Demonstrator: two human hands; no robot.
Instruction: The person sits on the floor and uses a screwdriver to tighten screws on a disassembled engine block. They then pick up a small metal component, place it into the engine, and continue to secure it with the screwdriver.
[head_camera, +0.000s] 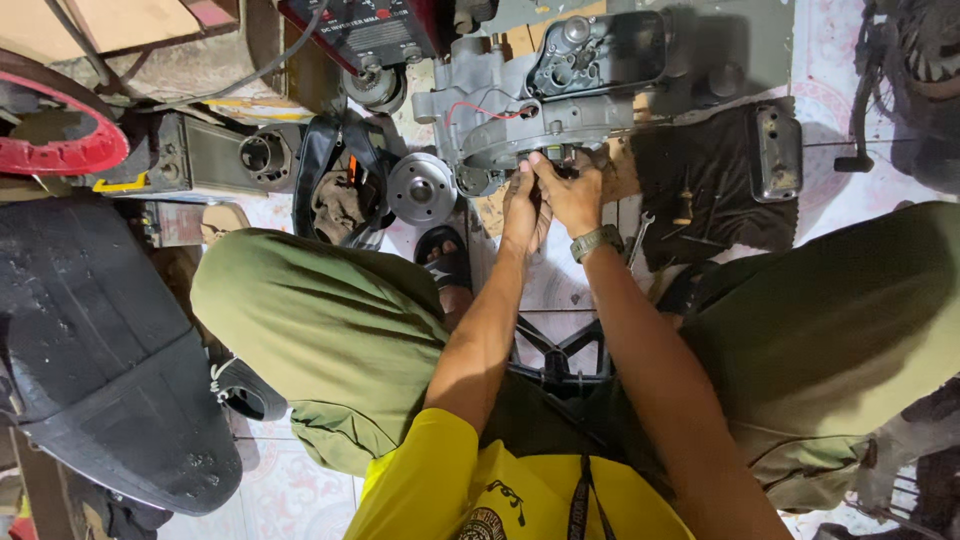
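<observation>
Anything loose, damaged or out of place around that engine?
No spill or breakage shows. A thin red wire loops loose across the grey engine case. Both hands, left hand and right hand, press its lower edge.

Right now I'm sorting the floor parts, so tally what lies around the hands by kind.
Engine case: 1
Round pulley: 1
Spanner: 1
Dark mat: 1
Hands on the engine, left hand and right hand: 2
Total: 6
</observation>
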